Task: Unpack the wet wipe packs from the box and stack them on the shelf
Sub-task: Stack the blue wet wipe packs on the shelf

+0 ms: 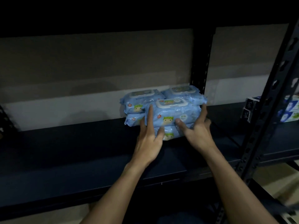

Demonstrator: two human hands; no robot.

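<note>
Several light blue wet wipe packs with white flip lids sit in low stacks on the dark shelf (80, 151). The front pack (173, 113) lies on top of another pack (169, 135). My left hand (149, 143) presses its left side with fingers spread upward. My right hand (196, 131) cups its right side, thumb on the front face. Both hands hold this front pack between them. Behind it stand a left stack (140, 102) and a right stack (181, 91) near the wall. The box is out of view.
A black perforated upright (202, 62) stands just behind and to the right of the stacks. A second upright (271, 97) rises at the right. Beyond it, white and blue cartons (289, 110) and dark labelled boxes (249, 109) sit on the neighbouring shelf. Grey wall behind.
</note>
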